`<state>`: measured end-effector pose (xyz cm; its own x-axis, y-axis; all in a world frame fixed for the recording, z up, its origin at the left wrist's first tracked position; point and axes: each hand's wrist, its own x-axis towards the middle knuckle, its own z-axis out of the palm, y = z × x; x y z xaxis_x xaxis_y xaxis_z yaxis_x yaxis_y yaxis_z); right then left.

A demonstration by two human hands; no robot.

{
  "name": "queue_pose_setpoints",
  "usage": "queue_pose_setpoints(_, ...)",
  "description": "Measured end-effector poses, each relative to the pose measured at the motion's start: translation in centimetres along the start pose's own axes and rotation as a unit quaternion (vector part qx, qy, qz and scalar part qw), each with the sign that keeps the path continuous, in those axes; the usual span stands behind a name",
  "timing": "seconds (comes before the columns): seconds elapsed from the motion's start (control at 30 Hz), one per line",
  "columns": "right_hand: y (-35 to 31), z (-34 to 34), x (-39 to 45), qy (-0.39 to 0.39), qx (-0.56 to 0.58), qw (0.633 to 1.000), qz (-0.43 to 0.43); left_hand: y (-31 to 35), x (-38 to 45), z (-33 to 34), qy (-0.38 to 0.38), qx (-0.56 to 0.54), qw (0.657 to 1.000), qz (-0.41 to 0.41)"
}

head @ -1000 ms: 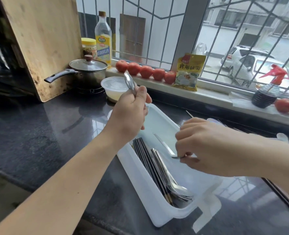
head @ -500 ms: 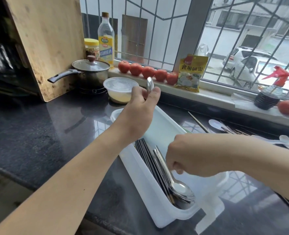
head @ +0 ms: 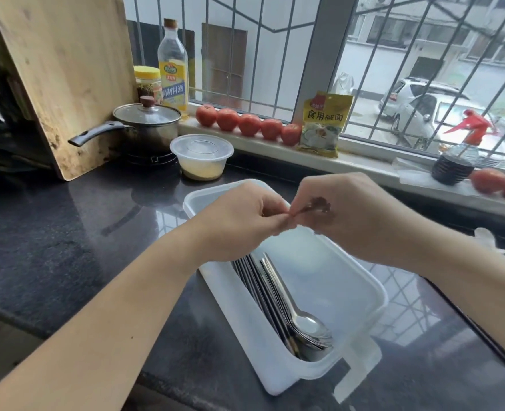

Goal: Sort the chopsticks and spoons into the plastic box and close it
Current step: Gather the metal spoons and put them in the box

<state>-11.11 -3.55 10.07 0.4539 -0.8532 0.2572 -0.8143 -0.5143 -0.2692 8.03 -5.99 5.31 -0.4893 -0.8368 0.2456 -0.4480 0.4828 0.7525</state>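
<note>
Dark polished counter (head: pixel 52 232) runs up to a pale windowsill (head: pixel 364 170) behind barred glass. On it, set at a slant, lies the open plastic box (head: pixel 361 295), its far rim under both hands and its near corner close to the counter's front edge. Dark chopsticks (head: pixel 263 295) and metal spoons (head: pixel 304 321) lie packed along the box's left wall; the right half of its floor is bare. Above the far end, the left hand (head: pixel 239 223) and right hand (head: pixel 355 215) meet, fingers curled, both pinching one spoon (head: pixel 313 206) (blurred, its bowl against the right palm). Left of the box the counter lies open as far as a lidded pot (head: pixel 147 126), a round tub (head: pixel 201 157) and a leaning cutting board (head: pixel 64 72). Tomatoes (head: pixel 248 124) line the sill.
</note>
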Motion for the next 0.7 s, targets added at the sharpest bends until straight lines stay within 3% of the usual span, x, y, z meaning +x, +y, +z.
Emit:
queue_pose_setpoints(0.13, 0.8, 0.1, -1.4, 0.002, -0.022, 1.000, 0.000, 0.3, 0.7, -0.4, -0.117, 0.102, 0.987, -0.041)
queue_pose_setpoints(0.27, 0.8, -0.4, -3.1, -0.085, 0.045, 0.995, 0.013, 0.9, 2.9, -0.9, -0.298, 0.292, 0.908, -0.041)
queue_pose_setpoints(0.4, 2.7, -0.5, -3.7, 0.065, 0.162, 0.979, 0.102, 0.7, 4.9, 1.2, -0.331, 0.394, 0.857, 0.033)
queue_pose_setpoints(0.47, 3.5, -0.6, -4.1, 0.096, 0.193, 0.967, 0.136, -0.1, 4.9, 2.5, -0.326, 0.426, 0.839, 0.096)
queue_pose_setpoints(0.57, 3.7, -0.6, -5.2, 0.075, 0.194, 0.967, 0.146, -1.0, 4.2, 3.8, -0.326, 0.460, 0.814, 0.138)
queue_pose_setpoints(0.7, 3.7, -0.1, -5.8, 0.027, 0.205, 0.969, 0.138, 0.1, 4.0, 3.5, -0.316, 0.431, 0.845, 0.026)
